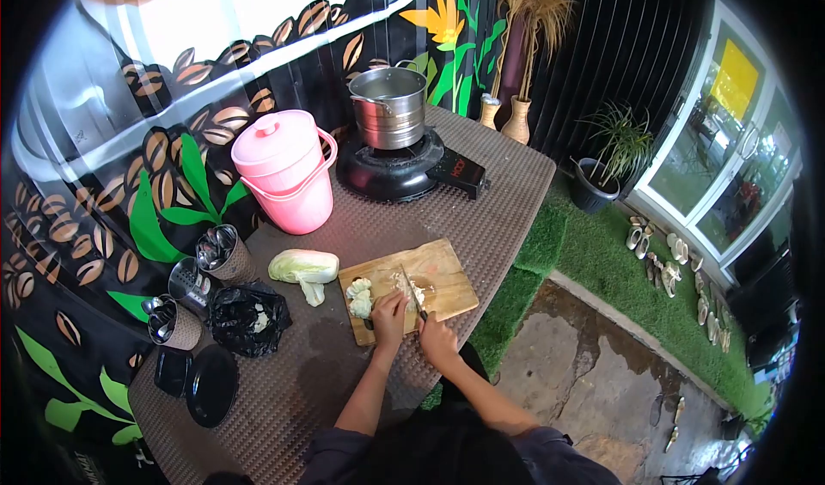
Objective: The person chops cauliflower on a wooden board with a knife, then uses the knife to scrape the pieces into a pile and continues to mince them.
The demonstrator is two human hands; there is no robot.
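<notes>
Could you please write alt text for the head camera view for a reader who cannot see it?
A person's right hand holds a knife over a wooden cutting board, the left hand pressing on cabbage pieces. Behind stand a pink bucket and a steel pot.

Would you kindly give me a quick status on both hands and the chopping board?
Right hand grips knife, blade on cutting board. Left hand steadies chopped cabbage pieces. Cabbage half lies beside board, apart; nothing blocking.

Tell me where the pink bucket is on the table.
In the head view, the pink bucket stands with its lid on at the far left of the table, beside the black stove that carries the steel pot, beyond the cabbage.
</notes>
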